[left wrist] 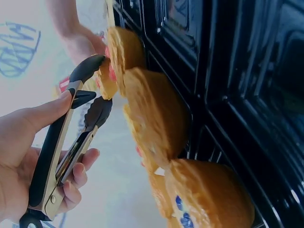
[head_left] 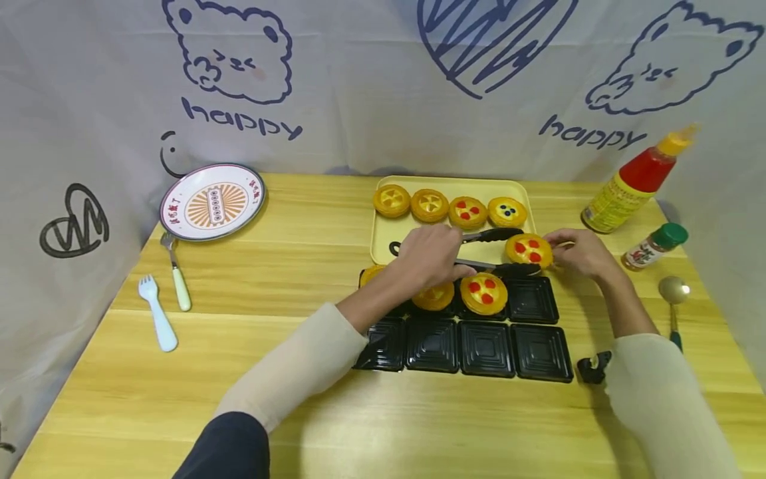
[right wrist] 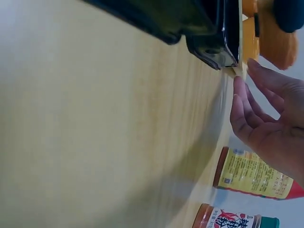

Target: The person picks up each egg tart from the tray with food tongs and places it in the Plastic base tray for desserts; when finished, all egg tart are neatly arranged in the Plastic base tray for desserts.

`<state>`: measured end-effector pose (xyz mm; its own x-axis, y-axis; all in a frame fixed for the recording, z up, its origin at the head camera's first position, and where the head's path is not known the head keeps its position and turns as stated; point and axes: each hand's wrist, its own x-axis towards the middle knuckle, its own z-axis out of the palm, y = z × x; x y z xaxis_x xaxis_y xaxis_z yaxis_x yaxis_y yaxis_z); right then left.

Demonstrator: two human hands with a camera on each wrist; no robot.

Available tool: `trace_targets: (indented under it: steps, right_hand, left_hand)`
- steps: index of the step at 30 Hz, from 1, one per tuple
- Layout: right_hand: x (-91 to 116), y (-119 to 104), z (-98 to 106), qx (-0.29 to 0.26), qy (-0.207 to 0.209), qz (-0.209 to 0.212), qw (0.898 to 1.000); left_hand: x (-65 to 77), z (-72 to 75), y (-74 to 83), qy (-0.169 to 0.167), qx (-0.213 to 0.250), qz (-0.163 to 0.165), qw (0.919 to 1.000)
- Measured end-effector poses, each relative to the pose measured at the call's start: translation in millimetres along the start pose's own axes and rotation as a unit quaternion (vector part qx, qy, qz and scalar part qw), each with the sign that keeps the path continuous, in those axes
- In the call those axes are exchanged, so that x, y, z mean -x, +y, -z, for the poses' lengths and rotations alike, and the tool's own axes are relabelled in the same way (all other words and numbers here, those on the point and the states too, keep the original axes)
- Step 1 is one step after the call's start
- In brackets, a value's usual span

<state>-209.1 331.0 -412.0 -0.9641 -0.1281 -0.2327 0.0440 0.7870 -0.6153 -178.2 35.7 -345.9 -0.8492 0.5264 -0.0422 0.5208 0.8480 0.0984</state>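
My left hand [head_left: 432, 253] grips black-and-metal tongs [left wrist: 47, 161], whose tips straddle an egg tart [head_left: 529, 251] with red fruit pieces. That tart hangs near the right edge of a pale yellow tray [head_left: 380, 233]. Beside it my right hand [head_left: 580, 251] pinches the tray's rim between thumb and fingertips, seen best in the right wrist view. Several other tarts [head_left: 430, 205] stand in a row at the tray's back. In front lies a black compartment tray [head_left: 485, 349]; tarts sit in its back row, including one with red pieces [head_left: 483, 293]. My left forearm partly covers others.
A patterned plate [head_left: 213, 202], a fork [head_left: 176, 269] and a light blue fork [head_left: 157, 313] lie at the left. On the right stand a red sauce bottle [head_left: 634, 179] and a green-capped spice jar [head_left: 655, 246], with a spoon [head_left: 674, 293] and a small black object [head_left: 592, 369] nearer.
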Motion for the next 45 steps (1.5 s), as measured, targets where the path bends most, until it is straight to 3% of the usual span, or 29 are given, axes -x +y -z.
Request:
trace_targets:
  steps: [6,12,20,27,33,38,45]
  right_hand:
    - [-14,-5,0,0.028,-0.026,0.002,0.999]
    - [-16,-6,4,0.017,-0.034,-0.015,0.999]
    - [-15,-6,6,0.017,-0.033,-0.020,0.999]
    - [-14,-5,4,0.013,-0.035,-0.025,0.999]
    - [-13,-3,2,0.017,-0.022,-0.012,1.000]
    - [-10,-2,-3,0.016,-0.009,0.000,1.000]
    - [-8,-5,-4,0.017,-0.003,-0.010,1.000]
  left_hand:
    - [19.3,4.6,6.8,-0.021,-0.004,-0.027,0.9994]
    - [25.2,1.0,15.8,-0.035,-0.018,-0.064,0.9971]
    - [25.1,-4.8,16.1,-0.037,-0.029,-0.066,0.9967]
    - [29.7,2.6,6.6,-0.047,0.004,-0.058,0.9972]
    - [41.1,13.6,-25.1,-0.025,0.049,-0.021,0.9983]
    - [49.9,16.4,-73.4,0.007,0.055,0.044,0.9975]
    - [52.1,14.7,-140.9,0.050,0.057,0.106,0.9914]
